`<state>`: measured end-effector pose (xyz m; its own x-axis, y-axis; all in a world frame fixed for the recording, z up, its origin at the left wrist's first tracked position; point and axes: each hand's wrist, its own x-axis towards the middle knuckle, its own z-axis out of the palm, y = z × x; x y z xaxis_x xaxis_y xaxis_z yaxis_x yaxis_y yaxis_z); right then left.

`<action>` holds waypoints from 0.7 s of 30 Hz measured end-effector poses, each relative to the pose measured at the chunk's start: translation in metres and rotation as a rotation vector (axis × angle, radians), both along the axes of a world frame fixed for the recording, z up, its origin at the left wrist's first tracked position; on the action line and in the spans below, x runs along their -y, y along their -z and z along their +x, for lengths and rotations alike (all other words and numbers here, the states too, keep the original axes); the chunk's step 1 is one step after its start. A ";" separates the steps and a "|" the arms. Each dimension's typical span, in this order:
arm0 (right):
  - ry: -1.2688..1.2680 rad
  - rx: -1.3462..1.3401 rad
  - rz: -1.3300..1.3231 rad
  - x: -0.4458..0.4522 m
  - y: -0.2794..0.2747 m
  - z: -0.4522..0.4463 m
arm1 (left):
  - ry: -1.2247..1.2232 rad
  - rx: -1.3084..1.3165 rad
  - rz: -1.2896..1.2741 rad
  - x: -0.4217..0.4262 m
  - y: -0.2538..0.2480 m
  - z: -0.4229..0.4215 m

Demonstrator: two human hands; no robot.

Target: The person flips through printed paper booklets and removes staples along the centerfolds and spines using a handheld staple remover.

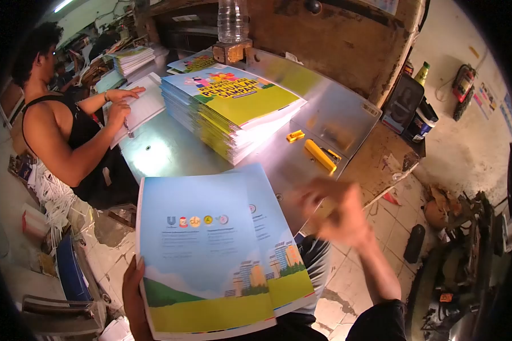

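My left hand [133, 294] grips the left edge of the printed booklets [205, 267], at least two of them fanned apart. Their back covers face me, light blue and green with a row of logos and drawn buildings. To the right of the booklets, my right hand [337, 213] is raised off them and smeared by motion, so its fingers cannot be read. Beyond it on the metal table lie a yellow stapler [321, 157] and a smaller yellow object [295, 136]. A tall stack of booklets [233, 94] with colourful covers stands behind the held ones.
At the left a person [60, 125] in a black top leans over white sheets [145, 105] on the metal table [165, 150]. A clear plastic bottle [233, 23] stands on a wooden block [231, 52] at the back. Dark machinery [458, 278] is at the right.
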<state>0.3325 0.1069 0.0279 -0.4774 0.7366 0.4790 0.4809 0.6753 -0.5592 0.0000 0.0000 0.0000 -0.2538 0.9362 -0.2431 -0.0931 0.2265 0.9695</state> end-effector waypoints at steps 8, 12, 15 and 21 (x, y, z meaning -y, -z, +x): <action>-0.220 0.121 -0.262 0.044 -0.028 -0.077 | 0.208 0.701 0.091 0.026 0.055 0.031; -0.257 0.104 -0.484 0.052 -0.046 -0.071 | 0.353 0.708 0.111 0.017 0.056 0.062; -0.246 0.103 -0.587 0.058 -0.058 -0.075 | 0.368 0.755 0.122 0.011 0.057 0.074; -0.295 0.106 -0.495 0.062 -0.056 -0.076 | 0.319 0.855 0.194 0.008 0.052 0.087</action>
<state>0.2565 0.0452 0.0837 -0.7226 0.6895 0.0499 0.3832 0.4596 -0.8012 0.0872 -0.0079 -0.0522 0.2155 0.9746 -0.0610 -0.7538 0.2057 0.6241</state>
